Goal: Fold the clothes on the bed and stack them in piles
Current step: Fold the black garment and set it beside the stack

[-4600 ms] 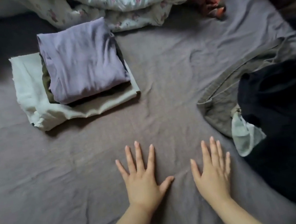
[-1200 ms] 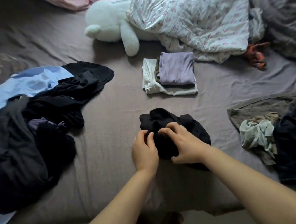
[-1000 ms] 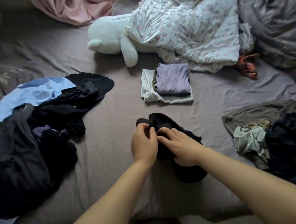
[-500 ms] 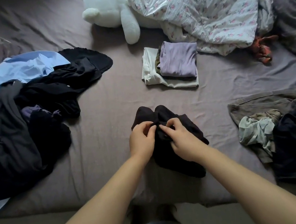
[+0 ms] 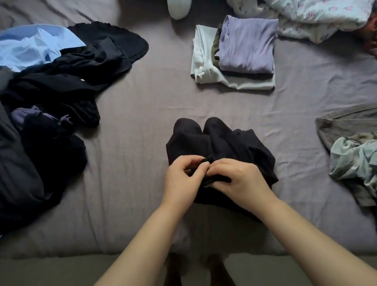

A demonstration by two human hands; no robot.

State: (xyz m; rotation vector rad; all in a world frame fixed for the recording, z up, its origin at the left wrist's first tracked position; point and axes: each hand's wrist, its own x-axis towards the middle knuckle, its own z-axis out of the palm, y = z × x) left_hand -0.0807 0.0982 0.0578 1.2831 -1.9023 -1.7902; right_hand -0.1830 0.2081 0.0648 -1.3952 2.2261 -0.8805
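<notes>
Both hands, left hand and right hand, pinch the bunched black garment; limp, dark folds could hide its edges; it may fold crooked.

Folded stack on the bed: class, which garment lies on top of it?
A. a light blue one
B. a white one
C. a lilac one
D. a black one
C: the lilac garment lies on top of the folded stack, with an olive layer and a white garment showing beneath it; the black garment is apart from the stack, pinched by both hands.
</notes>
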